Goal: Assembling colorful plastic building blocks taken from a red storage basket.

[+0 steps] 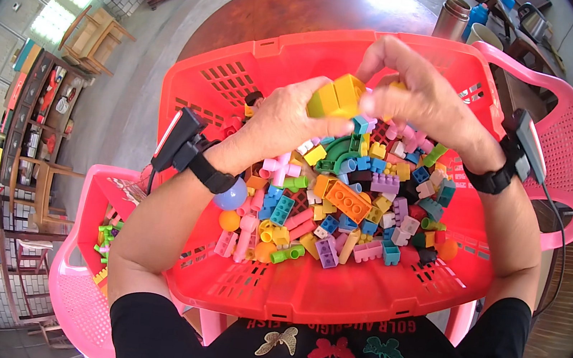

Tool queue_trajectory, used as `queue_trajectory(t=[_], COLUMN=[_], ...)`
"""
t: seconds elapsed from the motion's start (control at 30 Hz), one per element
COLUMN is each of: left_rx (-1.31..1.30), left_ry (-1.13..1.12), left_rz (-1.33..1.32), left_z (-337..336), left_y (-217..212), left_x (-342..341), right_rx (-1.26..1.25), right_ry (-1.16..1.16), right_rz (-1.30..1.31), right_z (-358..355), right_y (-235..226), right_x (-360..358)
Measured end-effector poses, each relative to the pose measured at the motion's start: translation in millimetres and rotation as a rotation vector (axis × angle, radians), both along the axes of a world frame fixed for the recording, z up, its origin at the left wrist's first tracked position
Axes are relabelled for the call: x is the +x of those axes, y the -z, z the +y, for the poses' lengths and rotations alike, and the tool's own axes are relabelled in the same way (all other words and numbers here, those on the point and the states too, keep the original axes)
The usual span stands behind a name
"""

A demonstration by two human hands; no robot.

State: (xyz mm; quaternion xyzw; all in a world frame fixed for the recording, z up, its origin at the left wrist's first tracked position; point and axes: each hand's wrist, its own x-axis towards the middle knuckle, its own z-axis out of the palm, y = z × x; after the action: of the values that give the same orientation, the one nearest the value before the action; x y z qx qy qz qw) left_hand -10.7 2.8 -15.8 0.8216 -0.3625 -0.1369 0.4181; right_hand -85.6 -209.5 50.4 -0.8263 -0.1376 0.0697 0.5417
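Over a large red plastic basket [358,297] full of mixed toy building blocks, my left hand [287,117] grips a yellow building block [337,97] between thumb and fingers. My right hand [420,95] is curled beside it, its thumb touching the block's right side. A bit of yellow shows among the right fingers, but its shape is mostly hidden. Below my hands lie an orange block [349,200] with studs, a green curved piece [337,153], a purple block [385,183] and a pink connector [279,169].
The basket rests between two pink plastic chairs [569,151]. At the left, a smaller red basket [97,216] holds green and yellow blocks. Behind stands a round brown table [265,13], with a metal tumbler [452,17] at the back right. A cable [559,266] hangs from my right wrist device.
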Motion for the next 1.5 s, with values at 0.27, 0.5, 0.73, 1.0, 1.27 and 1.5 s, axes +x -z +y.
queue_trajectory(t=[0.27, 0.5, 0.73, 1.0, 1.27, 1.5], left_rx=[-0.317, -0.297, -0.41, -0.203, -0.262, -0.074], left_ry=[0.035, 0.075, 0.073, 0.087, 0.08, 0.042], left_rz=[0.547, 0.44, 0.482, 0.14, 0.088, -0.141], left_z=[-6.7, -6.1, -5.2, -6.9, -5.6, -4.6], left_y=[-15.3, -18.3, -16.6, -21.0, -17.8, -25.9], left_x=[-0.4, -4.3, -4.1, -10.3, -9.3, -13.4], right_rx=[0.522, 0.44, 0.618, 0.402, 0.182, 0.033], right_ry=[-0.004, 0.118, 0.076, 0.177, 0.098, 0.028], right_rz=[-0.127, -0.06, 0.015, -0.195, -0.146, -0.257], right_z=[-6.6, -9.7, -13.7, -7.5, 1.0, -2.9], right_y=[30.0, 19.6, 23.0, 23.0, 21.3, 23.3], right_x=[15.9, 14.8, 19.2, 16.8, 11.1, 11.9])
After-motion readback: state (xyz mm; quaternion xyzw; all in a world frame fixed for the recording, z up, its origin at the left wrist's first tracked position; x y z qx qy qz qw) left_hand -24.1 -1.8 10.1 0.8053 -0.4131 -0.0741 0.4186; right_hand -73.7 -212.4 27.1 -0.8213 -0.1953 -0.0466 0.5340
